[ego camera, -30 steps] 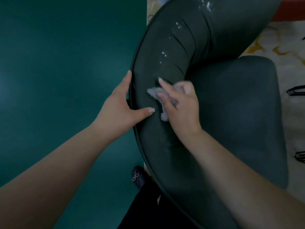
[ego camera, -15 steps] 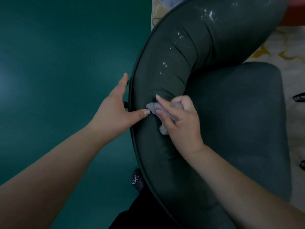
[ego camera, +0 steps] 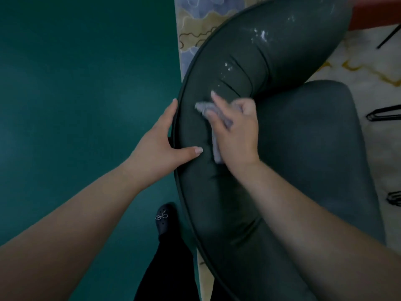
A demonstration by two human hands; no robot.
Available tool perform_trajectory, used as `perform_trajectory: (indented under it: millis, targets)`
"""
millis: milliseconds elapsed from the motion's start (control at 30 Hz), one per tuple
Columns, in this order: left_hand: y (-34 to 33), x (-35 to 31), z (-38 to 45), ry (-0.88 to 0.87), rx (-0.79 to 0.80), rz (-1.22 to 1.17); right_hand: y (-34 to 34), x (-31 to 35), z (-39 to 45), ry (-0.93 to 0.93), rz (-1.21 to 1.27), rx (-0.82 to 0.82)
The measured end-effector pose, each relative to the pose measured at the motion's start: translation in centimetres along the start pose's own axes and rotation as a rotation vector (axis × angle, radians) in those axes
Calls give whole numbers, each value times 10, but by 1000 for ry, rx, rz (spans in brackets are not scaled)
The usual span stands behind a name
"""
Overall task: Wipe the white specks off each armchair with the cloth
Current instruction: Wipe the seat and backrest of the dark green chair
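Right hand (ego camera: 235,135) is down on the curved backrest of the dark green armchair (ego camera: 227,213), fingers curled over a bunched grey cloth (ego camera: 217,131) and pressing it into the upholstery. One fingertip pokes out past the cloth toward the pleats; a tail of the cloth hangs out below the palm on the thumb side.

Left hand (ego camera: 161,146) is clamped on the chair's outer edge just beside the right hand: thumb lying across the padded top, its tip almost touching the cloth, the other fingers running up the piped rim and wrapping the outer side. It grips the backrest, holds nothing else.

Beyond the right hand's fingertips, white specks (ego camera: 261,36) sit on the backrest — a small patch close above the fingers near the pleats, and a brighter cluster farther up the curve. The padding below the two hands, toward the person, looks plain dark, no specks visible there.

To the right of the right hand lies the seat cushion (ego camera: 314,148), dark green, nothing resting on it.

Left of the left hand is flat teal floor (ego camera: 76,83). Past both hands, and out beyond the seat, a patterned rug (ego camera: 195,22) in cream, gold and blue. Below the left forearm, a black shoe (ego camera: 165,220) with a sparkly bow, and a black trouser leg.
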State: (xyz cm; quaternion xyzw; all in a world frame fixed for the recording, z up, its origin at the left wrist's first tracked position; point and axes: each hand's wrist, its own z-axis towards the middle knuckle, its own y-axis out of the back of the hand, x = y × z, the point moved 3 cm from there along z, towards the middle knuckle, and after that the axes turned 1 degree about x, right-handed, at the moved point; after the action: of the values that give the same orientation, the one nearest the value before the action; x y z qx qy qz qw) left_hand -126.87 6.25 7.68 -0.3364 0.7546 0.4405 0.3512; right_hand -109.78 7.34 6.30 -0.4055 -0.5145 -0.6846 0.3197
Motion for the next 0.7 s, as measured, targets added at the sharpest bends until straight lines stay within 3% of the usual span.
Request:
perform_trajectory:
  millis: [133, 233, 333, 567, 700]
  targets:
    - [13, -1, 21, -39, 101, 12, -11, 3, 42, -167, 33, -90]
    - [21, -4, 35, -66, 171, 57, -3, 3, 5, -201, -18, -16]
    - [28, -7, 46, -74, 224, 77, 1, 4, -32, -228, 87, 2]
    - [30, -16, 60, -97, 253, 99, -13, -1, 62, -253, -47, -210]
    - [35, -22, 78, -115, 233, 136, -13, -2, 49, -253, -3, -229]
